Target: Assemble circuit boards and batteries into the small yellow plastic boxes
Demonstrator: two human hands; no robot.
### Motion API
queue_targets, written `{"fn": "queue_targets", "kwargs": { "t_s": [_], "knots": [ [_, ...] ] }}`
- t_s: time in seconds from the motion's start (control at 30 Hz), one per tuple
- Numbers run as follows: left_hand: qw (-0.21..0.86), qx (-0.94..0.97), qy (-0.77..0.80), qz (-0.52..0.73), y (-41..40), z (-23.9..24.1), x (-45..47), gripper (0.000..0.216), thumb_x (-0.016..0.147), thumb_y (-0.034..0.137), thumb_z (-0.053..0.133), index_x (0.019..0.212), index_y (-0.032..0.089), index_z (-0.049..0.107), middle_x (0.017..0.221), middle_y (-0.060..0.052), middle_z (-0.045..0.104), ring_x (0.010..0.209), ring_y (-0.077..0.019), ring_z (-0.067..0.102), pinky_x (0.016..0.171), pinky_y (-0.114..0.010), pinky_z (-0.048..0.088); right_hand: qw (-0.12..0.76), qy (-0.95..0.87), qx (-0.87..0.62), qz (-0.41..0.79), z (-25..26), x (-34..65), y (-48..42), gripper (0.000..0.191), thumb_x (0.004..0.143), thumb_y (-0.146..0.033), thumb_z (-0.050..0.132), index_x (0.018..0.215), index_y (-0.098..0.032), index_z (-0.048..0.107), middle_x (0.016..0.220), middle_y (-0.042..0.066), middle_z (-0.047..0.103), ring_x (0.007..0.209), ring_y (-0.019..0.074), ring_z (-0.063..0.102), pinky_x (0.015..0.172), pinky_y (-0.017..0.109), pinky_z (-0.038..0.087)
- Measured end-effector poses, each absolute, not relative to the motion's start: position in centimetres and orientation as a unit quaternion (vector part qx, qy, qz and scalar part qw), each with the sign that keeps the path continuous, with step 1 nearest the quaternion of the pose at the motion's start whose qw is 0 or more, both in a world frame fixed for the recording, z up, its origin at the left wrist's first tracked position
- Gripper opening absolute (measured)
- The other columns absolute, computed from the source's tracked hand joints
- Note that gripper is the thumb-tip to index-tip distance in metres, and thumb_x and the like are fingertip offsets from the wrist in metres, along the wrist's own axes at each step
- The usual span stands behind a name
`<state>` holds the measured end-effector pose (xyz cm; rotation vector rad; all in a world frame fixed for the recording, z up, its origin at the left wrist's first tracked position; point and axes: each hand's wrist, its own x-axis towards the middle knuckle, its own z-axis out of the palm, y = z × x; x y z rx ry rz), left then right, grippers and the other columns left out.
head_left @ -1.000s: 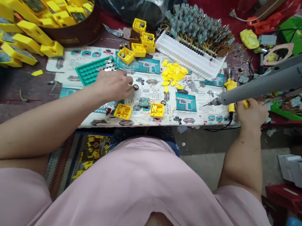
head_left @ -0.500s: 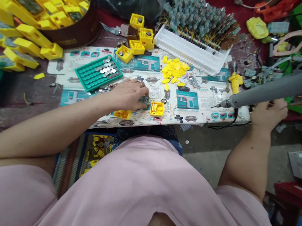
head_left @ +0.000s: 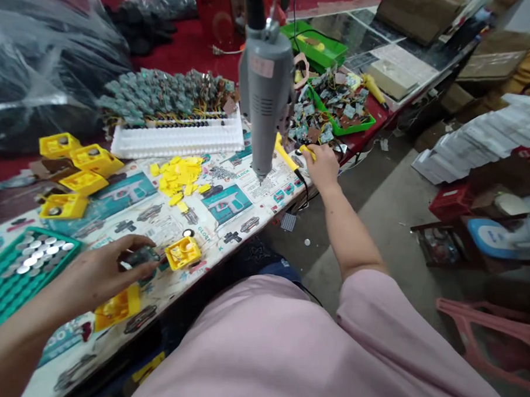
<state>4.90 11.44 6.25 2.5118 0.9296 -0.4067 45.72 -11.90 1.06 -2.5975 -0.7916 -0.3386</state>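
Observation:
My left hand (head_left: 108,265) has its thumb and fingers closed on a small dark grey-green part (head_left: 143,256), just above the printed card sheet. Beside its fingertips sits an open yellow plastic case (head_left: 182,252) with parts inside, and a small round metal piece (head_left: 188,233) lies behind that case. Another yellow case (head_left: 118,306) is partly under the hand. At the far right of the table, my right hand (head_left: 322,166) is closed on a small yellow object (head_left: 308,152), mostly hidden by the fingers. A yellow handle with a black cable (head_left: 287,152) lies left of it.
A grey electric screwdriver (head_left: 266,99) hangs over the table. Around it are a heap of yellow pieces (head_left: 178,177), a white rack of wired parts (head_left: 180,139) and a green bin (head_left: 360,125) of circuit parts. A teal tray (head_left: 64,260) holds button cells at left.
The view has swung to the right. My right hand has reached farther along the table and now grips something yellow. My left hand has lifted the small grey-green part slightly.

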Motion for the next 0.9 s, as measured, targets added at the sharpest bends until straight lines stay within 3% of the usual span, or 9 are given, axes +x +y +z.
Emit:
{"fn": "queue_targets", "kwargs": {
  "t_s": [0.17, 0.23, 0.33, 0.47, 0.6, 0.67, 0.77, 0.87, 0.9],
  "knots": [
    [0.336, 0.861, 0.349, -0.157, 11.4, 6.8, 5.0, 0.05, 0.074, 0.066, 0.058, 0.107, 0.029, 0.06, 0.094, 0.005, 0.074, 0.078, -0.0201, 0.066, 0.072, -0.027, 0.049, 0.138, -0.285, -0.941, -0.115, 2.8, 44.4, -10.1, 0.039, 0.101, -0.036, 0.039, 0.119, -0.017, 0.067, 0.127, 0.019, 0.062, 0.12, 0.0339, 0.052, 0.1, 0.047, 0.04],
    [0.355, 0.851, 0.35, -0.167, 11.7, 6.7, 4.8, 0.051, 0.072, 0.068, 0.061, 0.105, 0.029, 0.062, 0.08, 0.006, 0.072, 0.071, -0.0199, 0.063, 0.065, -0.027, 0.047, 0.123, -0.31, -0.938, -0.094, 3.6, 43.5, -9.4, 0.041, 0.102, -0.038, 0.037, 0.12, -0.016, 0.066, 0.128, 0.018, 0.061, 0.121, 0.0329, 0.052, 0.101, 0.045, 0.04],
    [0.31, 0.865, 0.358, -0.167, 12.2, 6.3, 4.6, 0.052, 0.072, 0.069, 0.057, 0.104, 0.028, 0.063, 0.063, 0.008, 0.065, 0.056, -0.0182, 0.054, 0.055, -0.026, 0.04, 0.114, -0.349, -0.929, -0.042, 4.1, 42.2, -8.1, 0.043, 0.103, -0.039, 0.036, 0.122, -0.014, 0.064, 0.124, 0.019, 0.064, 0.118, 0.0305, 0.055, 0.095, 0.04, 0.045],
    [0.265, 0.88, 0.36, -0.16, 12.6, 6.1, 4.8, 0.049, 0.071, 0.066, 0.053, 0.1, 0.028, 0.065, 0.073, 0.008, 0.072, 0.059, -0.0183, 0.057, 0.059, -0.027, 0.042, 0.119, -0.347, -0.93, -0.023, 3.7, 42.0, -6.2, 0.036, 0.1, -0.029, 0.042, 0.118, -0.011, 0.066, 0.12, 0.02, 0.066, 0.111, 0.0299, 0.06, 0.088, 0.039, 0.048],
    [0.257, 0.89, 0.352, -0.138, 11.7, 7.0, 5.4, 0.031, 0.07, 0.062, 0.057, 0.09, 0.04, 0.065, 0.062, 0.018, 0.065, 0.061, -0.0182, 0.056, 0.061, -0.028, 0.043, 0.145, -0.339, -0.929, -0.029, 3.5, 42.6, -6.3, 0.028, 0.094, -0.025, 0.05, 0.109, -0.012, 0.07, 0.116, 0.02, 0.069, 0.104, 0.029, 0.064, 0.087, 0.04, 0.05],
    [0.263, 0.893, 0.342, -0.126, 10.8, 7.7, 5.7, 0.03, 0.071, 0.061, 0.056, 0.089, 0.038, 0.065, 0.068, 0.018, 0.067, 0.066, -0.0181, 0.058, 0.065, -0.027, 0.045, 0.171, -0.341, -0.924, -0.037, 3.7, 42.3, -7.7, 0.029, 0.093, -0.027, 0.051, 0.109, -0.012, 0.07, 0.112, 0.02, 0.071, 0.099, 0.029, 0.065, 0.087, 0.043, 0.05],
    [0.254, 0.898, 0.326, -0.149, 9.9, 8.3, 6.0, 0.047, 0.079, 0.06, 0.049, 0.1, 0.024, 0.069, 0.087, 0.003, 0.074, 0.075, -0.0185, 0.062, 0.07, -0.027, 0.046, 0.267, -0.326, -0.903, -0.086, 4.1, 41.6, -10.6, 0.039, 0.094, -0.039, 0.042, 0.112, -0.017, 0.07, 0.108, 0.018, 0.073, 0.1, 0.0292, 0.067, 0.088, 0.048, 0.051],
    [0.251, 0.896, 0.33, -0.161, 10.1, 8.2, 6.2, 0.056, 0.076, 0.053, 0.052, 0.115, 0.016, 0.068, 0.105, -0.008, 0.074, 0.087, -0.02, 0.066, 0.074, -0.025, 0.046, 0.372, -0.293, -0.867, -0.153, 4.2, 41.2, -14.0, 0.039, 0.092, -0.053, 0.041, 0.113, -0.034, 0.068, 0.108, 0.013, 0.073, 0.098, 0.0296, 0.069, 0.082, 0.051, 0.049],
    [0.242, 0.897, 0.332, -0.163, 10.1, 8.2, 6.2, 0.055, 0.077, 0.049, 0.052, 0.118, 0.016, 0.067, 0.108, -0.009, 0.073, 0.091, -0.0206, 0.066, 0.076, -0.026, 0.046, 0.442, -0.294, -0.833, -0.155, 4.2, 41.0, -15.4, 0.034, 0.09, -0.056, 0.045, 0.113, -0.041, 0.066, 0.105, 0.008, 0.073, 0.085, 0.0285, 0.07, 0.072, 0.05, 0.049]
  ]
}}
